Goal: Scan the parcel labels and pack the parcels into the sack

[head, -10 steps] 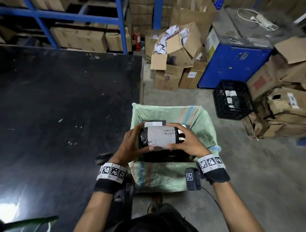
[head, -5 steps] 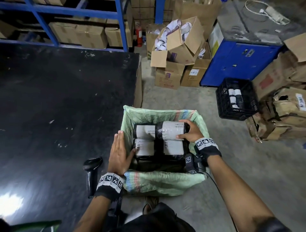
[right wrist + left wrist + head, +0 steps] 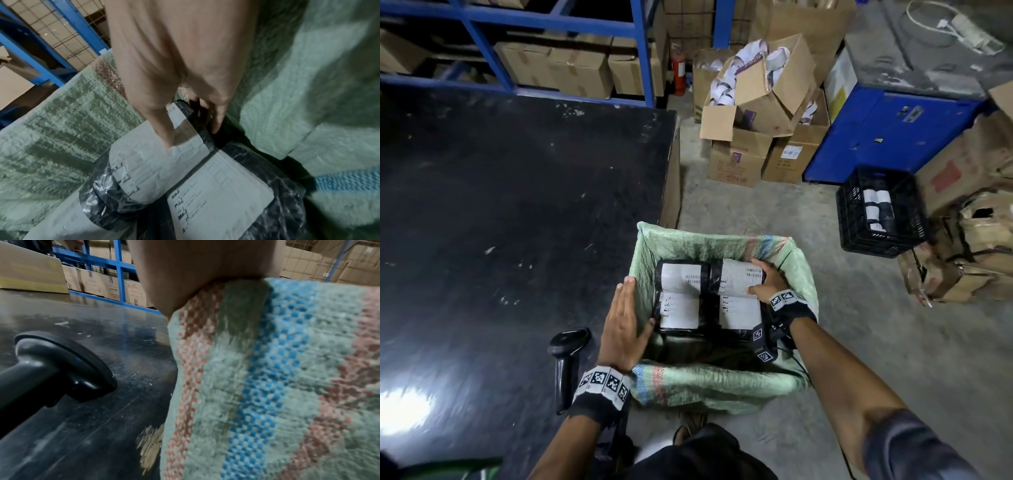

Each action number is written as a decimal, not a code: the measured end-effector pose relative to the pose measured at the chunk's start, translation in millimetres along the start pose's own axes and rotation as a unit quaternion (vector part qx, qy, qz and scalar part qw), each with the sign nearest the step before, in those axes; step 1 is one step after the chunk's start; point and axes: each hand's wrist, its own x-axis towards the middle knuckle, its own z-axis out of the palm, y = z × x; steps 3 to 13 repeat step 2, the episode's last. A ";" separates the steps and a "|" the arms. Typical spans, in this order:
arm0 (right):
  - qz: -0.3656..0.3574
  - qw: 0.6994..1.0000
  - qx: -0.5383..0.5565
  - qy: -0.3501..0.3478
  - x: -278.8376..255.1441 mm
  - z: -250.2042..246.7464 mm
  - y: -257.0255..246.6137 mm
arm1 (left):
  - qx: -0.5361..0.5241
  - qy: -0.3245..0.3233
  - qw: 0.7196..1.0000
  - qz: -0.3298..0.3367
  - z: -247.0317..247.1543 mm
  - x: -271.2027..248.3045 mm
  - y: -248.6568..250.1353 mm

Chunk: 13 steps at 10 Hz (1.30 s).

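A green woven sack (image 3: 722,383) stands open on the floor beside the black table (image 3: 500,205). Several black-wrapped parcels with white labels lie in it side by side. My right hand (image 3: 767,281) grips the far-right parcel (image 3: 736,275). In the right wrist view the thumb presses this parcel's label (image 3: 156,162) and the fingers (image 3: 216,120) curl over its end by the sack wall (image 3: 287,97). My left hand (image 3: 623,322) lies flat with straight fingers against the sack's left wall, thumb at the rim. A black handheld scanner (image 3: 566,356) lies on the table left of that hand; the left wrist view shows the scanner (image 3: 51,369) beside the sack (image 3: 267,386).
A black crate (image 3: 852,219) holding more rolled parcels stands on the concrete floor to the right. Cardboard boxes (image 3: 750,102) pile up behind the sack, next to a blue cabinet (image 3: 887,137). Blue shelving (image 3: 551,20) with cartons runs behind the table.
A second ago both hands held the parcel above the sack. It now lies at the sack's far right under my right hand, and my left hand has moved to the sack's left wall.
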 end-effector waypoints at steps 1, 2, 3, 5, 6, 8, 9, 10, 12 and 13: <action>0.015 0.999 -0.033 0.007 -10.1 -0.5 -8.2 | -0.010 -0.007 1.000 0.006 -3.6 -3.6 0.7; 0.019 0.998 -0.056 0.027 -11.5 -0.5 -16.3 | -0.009 -0.013 1.000 0.004 -7.2 -1.5 4.4; 0.019 0.998 -0.056 0.027 -11.5 -0.5 -16.3 | -0.009 -0.013 1.000 0.004 -7.2 -1.5 4.4; 0.019 0.998 -0.056 0.027 -11.5 -0.5 -16.3 | -0.009 -0.013 1.000 0.004 -7.2 -1.5 4.4; 0.019 0.998 -0.056 0.027 -11.5 -0.5 -16.3 | -0.009 -0.013 1.000 0.004 -7.2 -1.5 4.4; 0.019 0.998 -0.056 0.027 -11.5 -0.5 -16.3 | -0.009 -0.013 1.000 0.004 -7.2 -1.5 4.4; 0.019 0.998 -0.056 0.027 -11.5 -0.5 -16.3 | -0.009 -0.013 1.000 0.004 -7.2 -1.5 4.4; 0.019 0.998 -0.056 0.027 -11.5 -0.5 -16.3 | -0.009 -0.013 1.000 0.004 -7.2 -1.5 4.4; 0.019 0.998 -0.056 0.027 -11.5 -0.5 -16.3 | -0.009 -0.013 1.000 0.004 -7.2 -1.5 4.4; 0.019 0.998 -0.056 0.027 -11.5 -0.5 -16.3 | -0.009 -0.013 1.000 0.004 -7.2 -1.5 4.4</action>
